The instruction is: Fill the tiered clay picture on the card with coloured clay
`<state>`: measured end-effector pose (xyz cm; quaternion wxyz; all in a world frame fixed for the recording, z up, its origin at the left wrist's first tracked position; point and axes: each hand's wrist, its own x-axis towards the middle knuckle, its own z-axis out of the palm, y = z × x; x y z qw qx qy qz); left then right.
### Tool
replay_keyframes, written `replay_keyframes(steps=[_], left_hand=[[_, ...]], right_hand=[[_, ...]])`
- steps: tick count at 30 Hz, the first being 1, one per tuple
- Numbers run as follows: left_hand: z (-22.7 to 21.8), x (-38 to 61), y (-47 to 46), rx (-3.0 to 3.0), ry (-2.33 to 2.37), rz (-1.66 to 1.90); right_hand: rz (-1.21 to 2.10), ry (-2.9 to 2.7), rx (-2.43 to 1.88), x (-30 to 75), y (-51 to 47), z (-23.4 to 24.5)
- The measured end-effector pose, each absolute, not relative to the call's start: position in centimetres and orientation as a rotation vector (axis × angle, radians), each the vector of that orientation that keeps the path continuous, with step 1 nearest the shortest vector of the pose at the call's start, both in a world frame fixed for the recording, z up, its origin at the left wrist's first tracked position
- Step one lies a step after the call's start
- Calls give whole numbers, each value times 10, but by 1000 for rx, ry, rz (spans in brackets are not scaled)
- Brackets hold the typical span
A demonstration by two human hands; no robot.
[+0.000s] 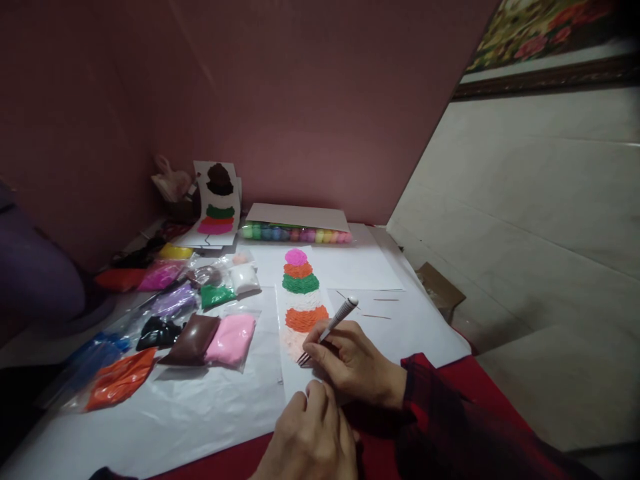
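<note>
My right hand (357, 363) is closed in a pencil-like grip around a fork (337, 320) with a pale, striped handle. The fork's dark tines touch the peach clay (295, 341) at the bottom of a layered clay picture on a white paper strip (287, 380). Above it sit textured bands of orange clay (306, 319), white, green clay (300, 283), orange and magenta. My left hand (313, 433) rests at the strip's near end with its fingers curled; whatever is under them is hidden.
Bags of coloured clay, including pink (231, 339), brown (193, 340) and orange (121, 379), lie to the left. A similar clay picture (219, 207) leans at the back beside a pack of coloured clay (300, 235). Thin sticks (376, 317) lie right; a cardboard box (440, 290) stands beyond the table.
</note>
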<state>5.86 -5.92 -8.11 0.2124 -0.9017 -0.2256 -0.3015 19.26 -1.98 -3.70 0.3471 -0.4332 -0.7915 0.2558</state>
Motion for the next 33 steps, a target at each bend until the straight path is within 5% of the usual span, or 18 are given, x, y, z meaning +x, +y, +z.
replay_keyframes(steps=[33], left_hand=[[-85,56,-57,-2429,-555,-817]], right_hand=[[326,-2051,-1307,224,-17,-19]])
